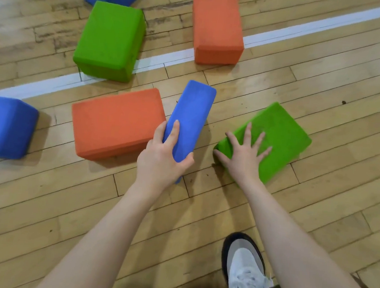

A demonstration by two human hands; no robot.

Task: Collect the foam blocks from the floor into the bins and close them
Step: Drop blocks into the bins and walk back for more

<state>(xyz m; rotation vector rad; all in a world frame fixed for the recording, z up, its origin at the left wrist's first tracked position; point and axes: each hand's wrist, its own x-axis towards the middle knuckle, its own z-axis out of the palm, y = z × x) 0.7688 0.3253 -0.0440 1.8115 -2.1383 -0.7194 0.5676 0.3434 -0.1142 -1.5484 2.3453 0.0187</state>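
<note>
Held block (189, 119) between two floor blocks (116, 123) (277, 136)

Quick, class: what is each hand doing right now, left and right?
Left hand: grips the blue block.
Right hand: open, fingers spread flat on the green block.

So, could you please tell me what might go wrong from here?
The left hand grips the blue block only near one end, so it may tip or slip. The right hand lies spread on the green block, thumb at its edge; a one-handed lift of something that wide could fail.
</note>
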